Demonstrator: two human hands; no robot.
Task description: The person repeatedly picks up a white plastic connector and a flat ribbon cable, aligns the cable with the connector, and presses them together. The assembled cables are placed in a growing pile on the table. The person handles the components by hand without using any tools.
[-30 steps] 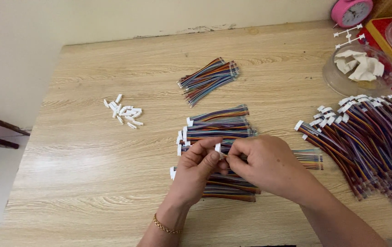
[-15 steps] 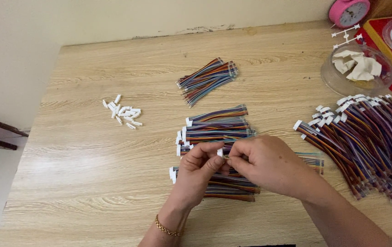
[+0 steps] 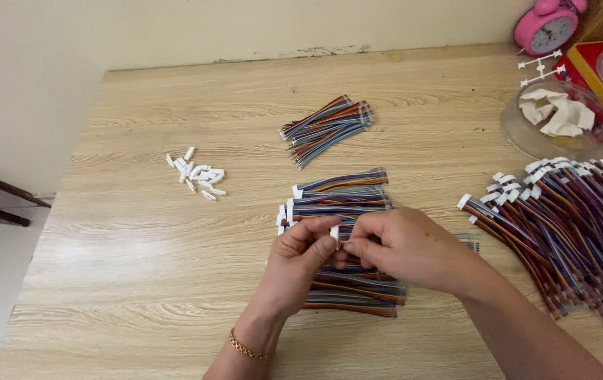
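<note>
Wood table [image 3: 139, 281] below; my left hand [image 3: 301, 264] pinches the white plug [image 3: 334, 236], my right hand [image 3: 403, 250] pinches wires [image 3: 357, 281]; push straight, gently.

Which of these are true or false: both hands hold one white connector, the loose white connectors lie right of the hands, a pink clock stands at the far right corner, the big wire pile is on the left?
1. The left hand and right hand meet at one white connector: true.
2. The loose white connectors lie right of the hands: false, they lie to the left.
3. A pink clock stands at the table's far right corner: true.
4. The big wire pile is on the left: false, it is on the right.
</note>
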